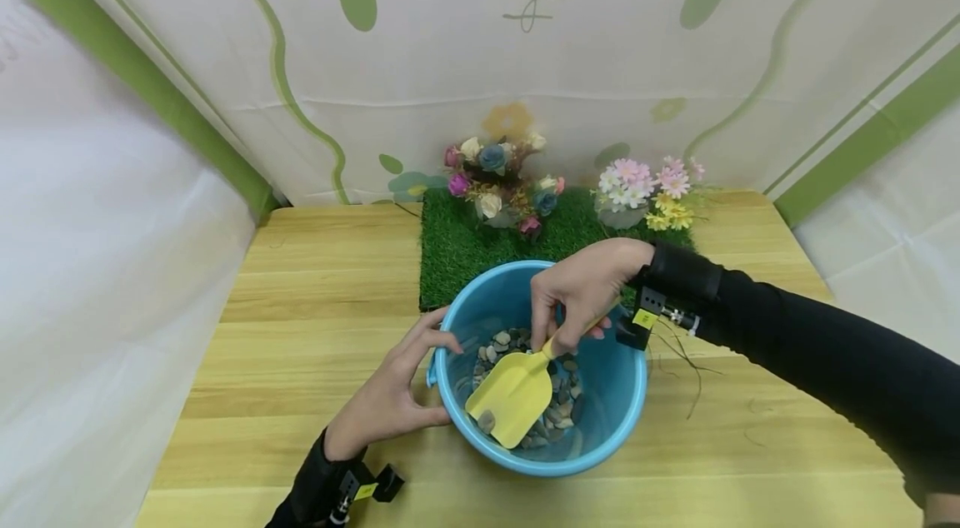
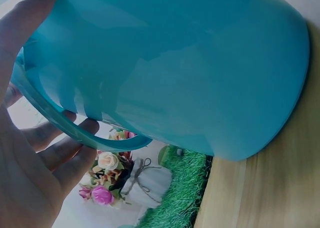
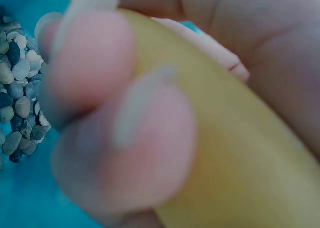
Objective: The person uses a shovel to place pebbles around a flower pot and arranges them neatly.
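A light-blue bucket (image 1: 637, 378) stands on the wooden table, with grey, brown and white pebbles (image 1: 558, 411) over its bottom. My right hand (image 1: 588, 286) reaches inside and grips the handle of a yellow toy shovel (image 1: 513, 395). One pebble lies near the front edge of the shovel's blade. In the right wrist view, fingers curl around the yellow handle (image 3: 235, 153), with pebbles (image 3: 22, 87) at the left. My left hand (image 1: 393, 386) holds the bucket's left rim, one finger hooked over it. The left wrist view shows fingers by the bucket's carrying handle (image 2: 75, 130).
Behind the bucket lies a green artificial grass mat (image 1: 457, 253). On it stand a pot of mixed flowers (image 1: 498, 186) and a pot of pink, white and yellow flowers (image 1: 645, 191). Thin brown twigs (image 1: 693, 366) lie to the bucket's right. A patterned curtain (image 1: 480, 53) hangs behind.
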`<action>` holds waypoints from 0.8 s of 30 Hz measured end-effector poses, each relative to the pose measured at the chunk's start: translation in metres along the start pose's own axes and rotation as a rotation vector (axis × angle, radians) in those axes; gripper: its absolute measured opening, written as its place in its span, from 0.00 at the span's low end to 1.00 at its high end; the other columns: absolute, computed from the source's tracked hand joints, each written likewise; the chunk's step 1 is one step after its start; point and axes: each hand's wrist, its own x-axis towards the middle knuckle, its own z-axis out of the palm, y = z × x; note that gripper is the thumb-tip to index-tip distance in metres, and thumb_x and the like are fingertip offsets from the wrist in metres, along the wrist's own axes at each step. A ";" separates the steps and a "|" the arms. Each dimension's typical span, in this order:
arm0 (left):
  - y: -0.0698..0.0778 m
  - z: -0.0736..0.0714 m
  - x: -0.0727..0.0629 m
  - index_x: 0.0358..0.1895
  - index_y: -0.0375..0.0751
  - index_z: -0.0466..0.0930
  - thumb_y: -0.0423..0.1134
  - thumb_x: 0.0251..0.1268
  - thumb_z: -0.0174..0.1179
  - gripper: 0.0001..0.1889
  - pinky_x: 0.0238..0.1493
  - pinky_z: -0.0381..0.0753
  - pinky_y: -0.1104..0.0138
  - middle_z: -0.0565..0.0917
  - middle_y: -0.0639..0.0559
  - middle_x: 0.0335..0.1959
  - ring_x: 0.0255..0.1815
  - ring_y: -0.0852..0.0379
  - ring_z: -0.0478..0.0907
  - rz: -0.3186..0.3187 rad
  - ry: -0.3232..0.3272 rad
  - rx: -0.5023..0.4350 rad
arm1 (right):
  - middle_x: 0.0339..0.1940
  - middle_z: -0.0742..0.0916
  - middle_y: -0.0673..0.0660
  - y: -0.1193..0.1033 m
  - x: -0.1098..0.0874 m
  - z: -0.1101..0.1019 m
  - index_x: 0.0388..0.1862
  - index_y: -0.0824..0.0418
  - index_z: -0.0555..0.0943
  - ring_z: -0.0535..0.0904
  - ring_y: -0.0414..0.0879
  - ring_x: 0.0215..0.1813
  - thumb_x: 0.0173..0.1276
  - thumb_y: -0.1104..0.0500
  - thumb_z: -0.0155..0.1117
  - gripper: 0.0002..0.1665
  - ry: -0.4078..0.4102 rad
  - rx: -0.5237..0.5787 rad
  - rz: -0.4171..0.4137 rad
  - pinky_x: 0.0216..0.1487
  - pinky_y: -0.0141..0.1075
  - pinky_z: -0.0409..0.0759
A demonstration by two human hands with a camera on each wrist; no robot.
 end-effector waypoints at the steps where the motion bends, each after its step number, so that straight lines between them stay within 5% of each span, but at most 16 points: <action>1: 0.000 0.000 0.000 0.58 0.50 0.68 0.50 0.59 0.75 0.30 0.66 0.73 0.46 0.59 0.43 0.77 0.75 0.39 0.59 0.001 0.000 0.000 | 0.36 0.89 0.46 0.000 0.000 0.001 0.60 0.56 0.86 0.78 0.51 0.21 0.77 0.62 0.59 0.16 0.001 0.001 -0.002 0.23 0.37 0.81; 19: -0.002 0.001 -0.001 0.58 0.50 0.68 0.53 0.62 0.72 0.28 0.68 0.71 0.45 0.60 0.43 0.77 0.75 0.40 0.60 0.006 0.005 -0.007 | 0.32 0.89 0.49 0.005 -0.005 -0.001 0.62 0.58 0.84 0.78 0.65 0.22 0.77 0.60 0.60 0.17 0.010 0.028 -0.035 0.24 0.39 0.83; 24: -0.001 0.000 -0.001 0.58 0.51 0.68 0.54 0.62 0.72 0.28 0.67 0.72 0.46 0.60 0.43 0.77 0.75 0.40 0.60 -0.005 0.007 -0.007 | 0.33 0.89 0.51 0.007 -0.010 -0.001 0.63 0.58 0.82 0.78 0.60 0.20 0.77 0.60 0.59 0.19 0.027 0.060 -0.040 0.24 0.39 0.83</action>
